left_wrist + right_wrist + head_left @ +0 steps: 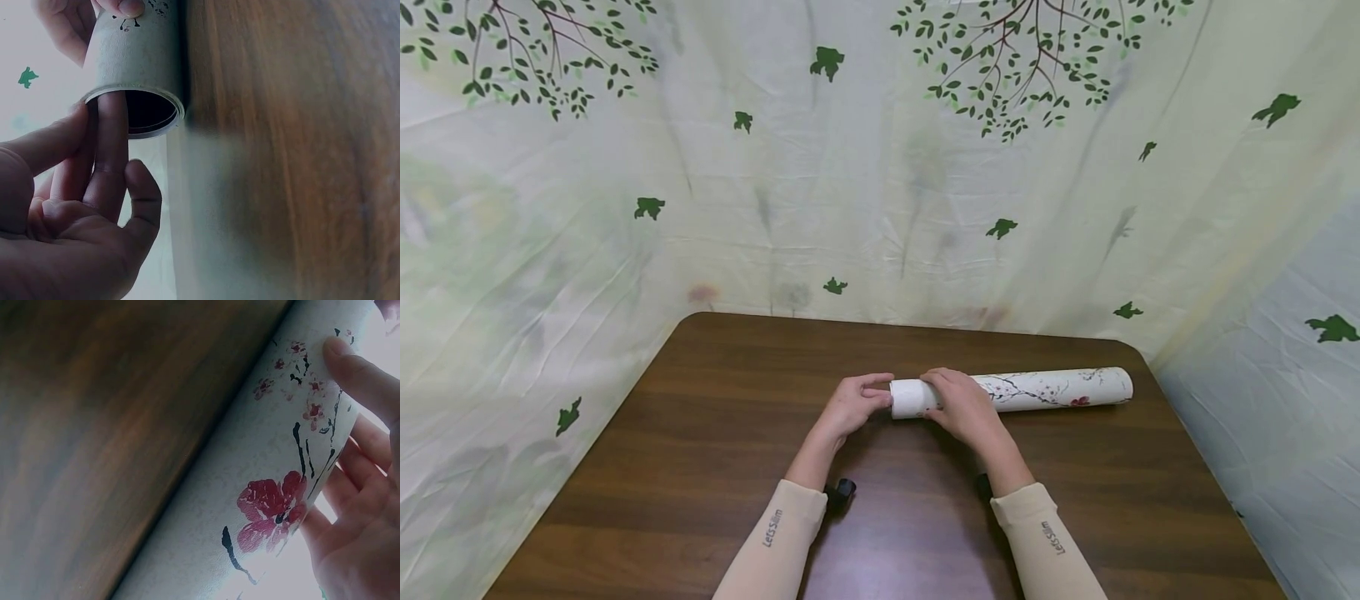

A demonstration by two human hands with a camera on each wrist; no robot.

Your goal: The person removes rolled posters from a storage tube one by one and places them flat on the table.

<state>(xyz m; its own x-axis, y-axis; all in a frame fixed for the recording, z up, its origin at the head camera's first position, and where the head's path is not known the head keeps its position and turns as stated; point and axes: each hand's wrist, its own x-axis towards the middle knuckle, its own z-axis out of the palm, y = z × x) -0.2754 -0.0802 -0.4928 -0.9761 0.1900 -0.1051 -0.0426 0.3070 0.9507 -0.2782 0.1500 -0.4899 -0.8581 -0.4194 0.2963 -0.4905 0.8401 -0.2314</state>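
A white paper roll (1052,390) printed with dark branches and red blossoms lies lengthwise across the table, its hollow left end towards my left hand (853,407). In the left wrist view, that hand pinches the rim of the roll (140,59), fingers reaching into the dark opening and thumb at the outer edge. My right hand (964,404) grips the roll a little right of that end. Seen from the right wrist, the thumb (359,372) presses on the printed surface while the other fingers go round the far side, partly hidden.
The brown wooden table (700,467) has rounded far corners. A pale cloth backdrop (865,192) with printed leaves and branches hangs behind it and at both sides. The roll's right end comes near the table's right edge. A black wrist device (842,493) sits by the left sleeve.
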